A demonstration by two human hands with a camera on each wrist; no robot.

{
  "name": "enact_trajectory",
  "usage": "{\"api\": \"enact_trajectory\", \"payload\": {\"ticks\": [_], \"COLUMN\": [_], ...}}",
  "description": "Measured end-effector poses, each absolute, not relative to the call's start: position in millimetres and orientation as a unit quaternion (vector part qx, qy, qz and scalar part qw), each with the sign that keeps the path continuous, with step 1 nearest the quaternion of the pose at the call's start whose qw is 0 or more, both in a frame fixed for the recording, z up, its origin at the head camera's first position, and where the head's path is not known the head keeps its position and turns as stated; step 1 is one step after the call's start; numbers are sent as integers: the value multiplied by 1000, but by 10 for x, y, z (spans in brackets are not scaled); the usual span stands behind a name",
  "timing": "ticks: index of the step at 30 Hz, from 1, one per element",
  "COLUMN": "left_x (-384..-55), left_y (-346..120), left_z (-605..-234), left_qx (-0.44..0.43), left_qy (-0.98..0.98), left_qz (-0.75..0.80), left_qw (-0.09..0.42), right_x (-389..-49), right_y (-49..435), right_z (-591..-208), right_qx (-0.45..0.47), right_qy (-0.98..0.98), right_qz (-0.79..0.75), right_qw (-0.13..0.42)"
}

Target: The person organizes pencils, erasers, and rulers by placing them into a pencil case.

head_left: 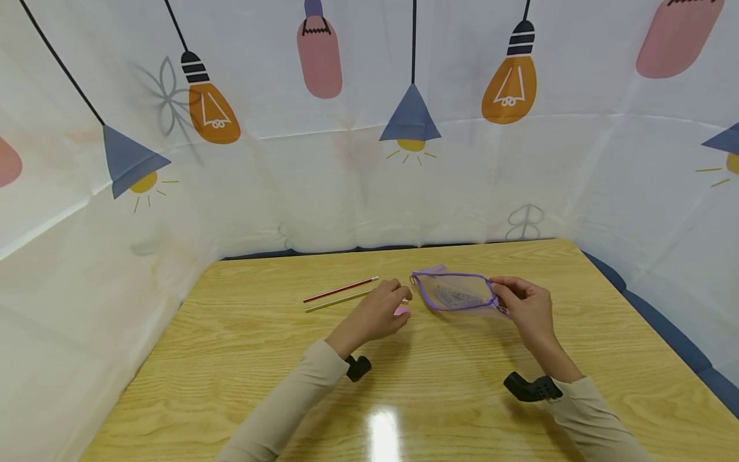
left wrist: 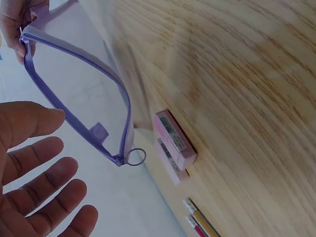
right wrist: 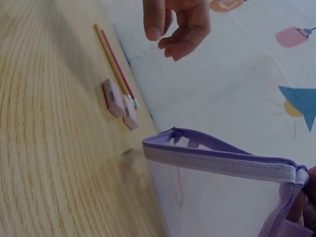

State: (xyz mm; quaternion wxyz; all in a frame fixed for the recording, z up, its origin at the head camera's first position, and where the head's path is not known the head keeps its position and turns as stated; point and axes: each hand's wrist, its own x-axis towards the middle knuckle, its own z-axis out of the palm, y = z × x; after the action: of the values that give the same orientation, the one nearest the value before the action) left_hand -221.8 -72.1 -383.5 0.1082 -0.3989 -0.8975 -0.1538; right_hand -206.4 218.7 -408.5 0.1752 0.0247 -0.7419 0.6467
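Holding the gaping pouch [head_left: 462,296] over the table [head_left: 202,359] by one end.
We pinch its right end between thumb and fingers of our right hand [head_left: 528,311], forearm angled inward; our left hand [head_left: 375,314] hovers, fingers loose and gripping nothing, near the ringed end and two pink blocks [left wrist: 175,140], with a red pencil [head_left: 340,290] and a gold pencil [head_left: 340,301] lying beyond.

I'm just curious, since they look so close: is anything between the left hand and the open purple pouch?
Nothing visible stands between the left hand and the purple pouch. The two pink blocks lie on the table, lower than the hand.
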Motion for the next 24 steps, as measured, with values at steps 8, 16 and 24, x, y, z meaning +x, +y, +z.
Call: {"api": "enact_trajectory", "payload": {"ticks": [8, 16, 24], "left_x": [-2246, -2297, -2325], "left_y": [-846, -953, -1015], "left_z": [-3902, -3938, -3998], "left_qx": [-386, -366, -345], "left_qy": [-890, -879, -882], "left_qz": [-229, -298, -310], "left_qw": [78, 64, 75], "right_x": [-2062, -2065, -2070], "right_y": [2193, 2198, 2192], "right_z": [-4085, -4085, -4087], "right_qx": [27, 37, 31], "right_qy": [-740, -723, -718], "right_qz": [649, 669, 676], "right_qw": [174, 168, 165]}}
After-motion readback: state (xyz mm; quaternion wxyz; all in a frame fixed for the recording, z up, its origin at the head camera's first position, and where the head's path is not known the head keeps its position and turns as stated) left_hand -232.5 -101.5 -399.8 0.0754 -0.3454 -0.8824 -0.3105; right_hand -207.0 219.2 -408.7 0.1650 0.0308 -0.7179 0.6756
